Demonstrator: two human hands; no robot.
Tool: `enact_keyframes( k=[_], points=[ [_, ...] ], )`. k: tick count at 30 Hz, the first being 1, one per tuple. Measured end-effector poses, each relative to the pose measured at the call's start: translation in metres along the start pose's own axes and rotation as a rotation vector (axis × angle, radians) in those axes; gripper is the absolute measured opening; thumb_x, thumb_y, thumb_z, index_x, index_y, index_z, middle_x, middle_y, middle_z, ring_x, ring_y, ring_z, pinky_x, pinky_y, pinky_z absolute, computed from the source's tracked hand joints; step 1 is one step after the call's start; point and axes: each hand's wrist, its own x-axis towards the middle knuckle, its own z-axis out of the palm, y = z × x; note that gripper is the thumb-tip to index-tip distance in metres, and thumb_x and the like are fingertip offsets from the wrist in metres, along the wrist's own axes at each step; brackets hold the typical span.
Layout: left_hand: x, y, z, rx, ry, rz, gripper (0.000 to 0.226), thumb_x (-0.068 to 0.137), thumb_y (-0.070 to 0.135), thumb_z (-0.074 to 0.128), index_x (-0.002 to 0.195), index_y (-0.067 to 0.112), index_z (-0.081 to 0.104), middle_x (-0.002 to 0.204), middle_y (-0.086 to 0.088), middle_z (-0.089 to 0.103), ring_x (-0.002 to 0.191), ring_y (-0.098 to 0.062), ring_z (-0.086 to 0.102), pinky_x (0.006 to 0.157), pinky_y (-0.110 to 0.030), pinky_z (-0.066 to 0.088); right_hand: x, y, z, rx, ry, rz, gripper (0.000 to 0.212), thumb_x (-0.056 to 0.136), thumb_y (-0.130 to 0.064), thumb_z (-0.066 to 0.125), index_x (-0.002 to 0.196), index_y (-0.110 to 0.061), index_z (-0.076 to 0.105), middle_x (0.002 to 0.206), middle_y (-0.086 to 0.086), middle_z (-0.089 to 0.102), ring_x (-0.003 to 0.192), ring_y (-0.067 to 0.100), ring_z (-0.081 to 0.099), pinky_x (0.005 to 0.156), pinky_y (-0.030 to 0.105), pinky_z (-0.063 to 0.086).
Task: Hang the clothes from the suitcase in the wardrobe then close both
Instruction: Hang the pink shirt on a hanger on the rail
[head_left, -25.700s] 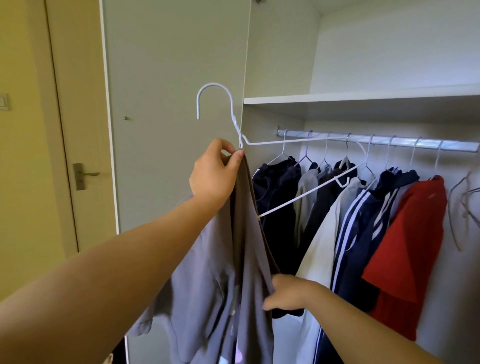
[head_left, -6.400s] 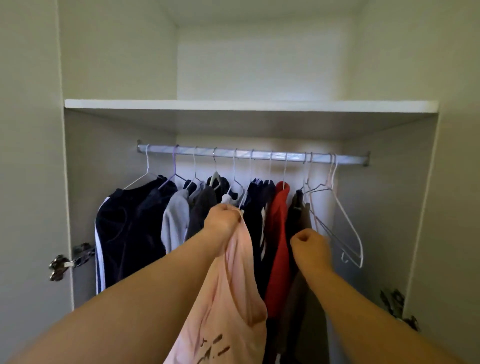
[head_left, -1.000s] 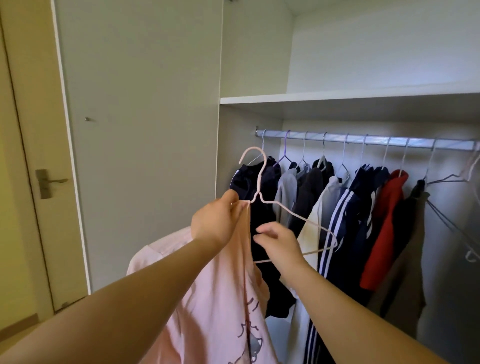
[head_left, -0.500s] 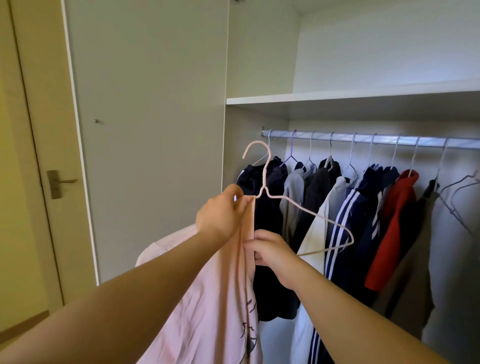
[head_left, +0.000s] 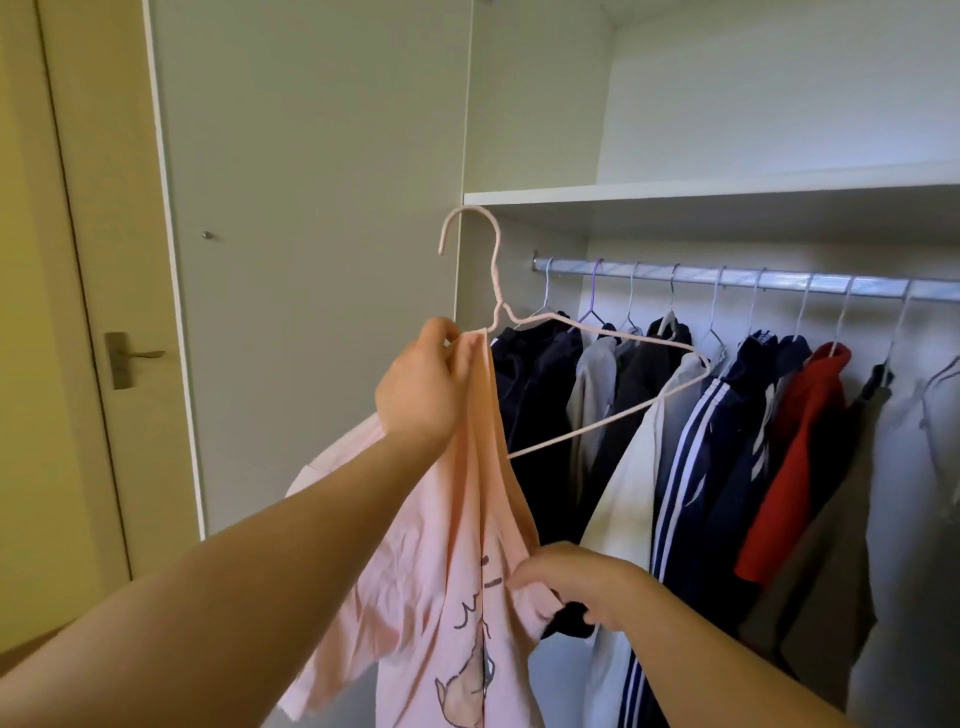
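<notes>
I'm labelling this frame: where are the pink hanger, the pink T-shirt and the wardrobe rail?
pink hanger (head_left: 495, 275): head view, its twisted neck under the hook.
pink T-shirt (head_left: 441, 582): head view, front fabric above the print.
wardrobe rail (head_left: 740, 276): head view, a bare stretch of metal.

Yellow wall (head_left: 18, 364) at far left — beside it a pale door (head_left: 104, 182), metal lever handle (head_left: 130, 357).

Left grip (head_left: 422, 388) raised, right grip (head_left: 574, 584) pinching
</notes>
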Motion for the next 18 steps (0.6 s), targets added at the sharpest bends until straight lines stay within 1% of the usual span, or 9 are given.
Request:
enact_keyframes(
  k=[1,3,5,6,7,9,11,14,18],
  points=[
    [0.001,0.000,-0.002,0.005,0.004,0.000,0.027,0.098,0.043,0.037,0.101,0.020,0.050,0.079,0.005,0.055,0.077,-0.023,0.053,0.064,-0.029,0.036,0.001,0.003,0.000,-0.102,0.001,0.013,0.053,0.083,-0.030,0.062,0.131,-0.011,0.049,0.127,0.004,0.053,0.114,0.020,0.051,0.091,0.028,0.044],
    [0.003,-0.005,-0.005,0.032,-0.003,0.005,0.027,0.098,0.043,0.037,0.103,0.020,0.051,0.080,0.005,0.055,0.076,-0.023,0.052,0.064,-0.029,0.035,0.005,0.008,-0.004,-0.296,0.021,0.037,0.063,0.076,-0.036,0.064,0.131,-0.011,0.049,0.126,0.006,0.055,0.115,0.022,0.054,0.101,0.034,0.045],
    [0.002,-0.015,-0.008,0.082,-0.019,0.039,0.029,0.098,0.045,0.038,0.105,0.020,0.051,0.081,0.004,0.056,0.078,-0.024,0.053,0.064,-0.029,0.034,0.021,0.021,-0.016,-0.375,0.090,0.058,0.070,0.065,-0.039,0.058,0.130,-0.016,0.049,0.118,0.004,0.058,0.111,0.023,0.055,0.104,0.041,0.041],
    [0.001,-0.020,-0.010,0.114,-0.026,0.066,0.030,0.097,0.046,0.038,0.105,0.020,0.052,0.082,0.003,0.057,0.079,-0.026,0.055,0.063,-0.029,0.034,0.019,0.021,-0.022,-0.404,0.141,0.069,0.069,0.064,-0.039,0.054,0.129,-0.017,0.050,0.114,0.003,0.059,0.110,0.023,0.055,0.105,0.043,0.039],
    [0.001,-0.025,-0.012,0.151,-0.031,0.094,0.031,0.097,0.046,0.038,0.105,0.020,0.052,0.083,0.002,0.059,0.082,-0.028,0.057,0.063,-0.029,0.033,0.015,0.021,-0.026,-0.419,0.200,0.074,0.063,0.069,-0.037,0.052,0.128,-0.017,0.050,0.114,0.002,0.058,0.110,0.023,0.054,0.107,0.044,0.036],
    [0.000,-0.037,-0.015,0.213,-0.049,0.137,0.033,0.096,0.047,0.039,0.106,0.019,0.054,0.089,-0.002,0.064,0.085,-0.031,0.059,0.063,-0.029,0.033,0.006,0.021,-0.035,-0.475,0.334,0.080,0.046,0.082,-0.031,0.046,0.127,-0.022,0.049,0.117,0.002,0.055,0.117,0.024,0.049,0.112,0.046,0.023],
    [-0.002,-0.048,-0.018,0.242,-0.068,0.178,0.035,0.096,0.048,0.040,0.105,0.019,0.056,0.091,-0.005,0.066,0.086,-0.033,0.060,0.063,-0.029,0.036,0.003,0.023,-0.044,-0.543,0.430,0.080,0.047,0.086,-0.027,0.041,0.133,-0.029,0.046,0.124,0.003,0.053,0.124,0.025,0.042,0.114,0.048,0.011],
    [-0.010,-0.059,-0.015,0.257,-0.070,0.254,0.049,0.091,0.057,0.032,0.101,0.017,0.059,0.088,-0.007,0.067,0.082,-0.035,0.062,0.062,-0.029,0.036,0.000,0.024,-0.054,-0.644,0.441,0.085,0.052,0.084,-0.026,0.040,0.134,-0.037,0.046,0.128,0.002,0.051,0.128,0.024,0.038,0.115,0.048,0.010],
    [-0.016,-0.067,-0.011,0.228,-0.046,0.289,0.071,0.077,0.069,0.019,0.097,0.015,0.060,0.082,-0.009,0.067,0.076,-0.037,0.062,0.059,-0.029,0.036,-0.004,0.025,-0.065,-0.705,0.506,0.093,0.046,0.084,-0.027,0.040,0.127,-0.035,0.052,0.127,0.000,0.051,0.125,0.022,0.039,0.109,0.043,0.015]
  ],
)
